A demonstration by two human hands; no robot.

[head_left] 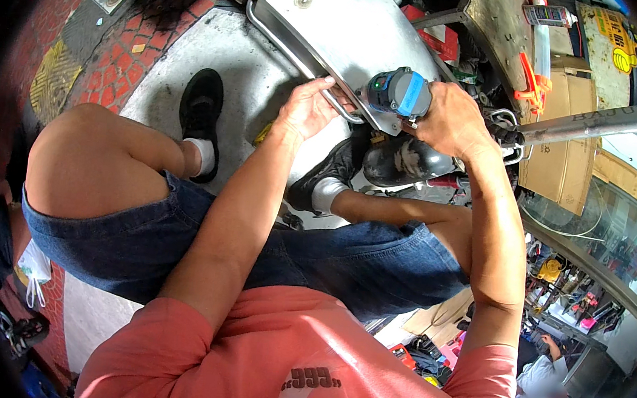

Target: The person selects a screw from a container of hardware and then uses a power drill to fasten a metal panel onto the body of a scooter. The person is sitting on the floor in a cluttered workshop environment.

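My right hand (454, 120) is wrapped round a cordless power tool (402, 93), dark with a blue band and a small green light. The tool sits at the corner of a large pale metal panel (333, 26); its tip is hidden. Along the panel's near-left edge runs a bent metal tube (282, 48). My left hand (310, 109) closes on this tube near its lower end, with the thumb on top and fingers partly hidden behind it. Below the tool lies a rounded black part (405, 163) with scuffed patches.
A wooden bench (493, 25) holds an orange-tipped tube and a spray can (550, 15). Cardboard (562, 144) leans at the right, below a slanting metal pole (605, 124). A red box (435, 39) lies behind the panel. Another person (545, 378) is at the lower right.
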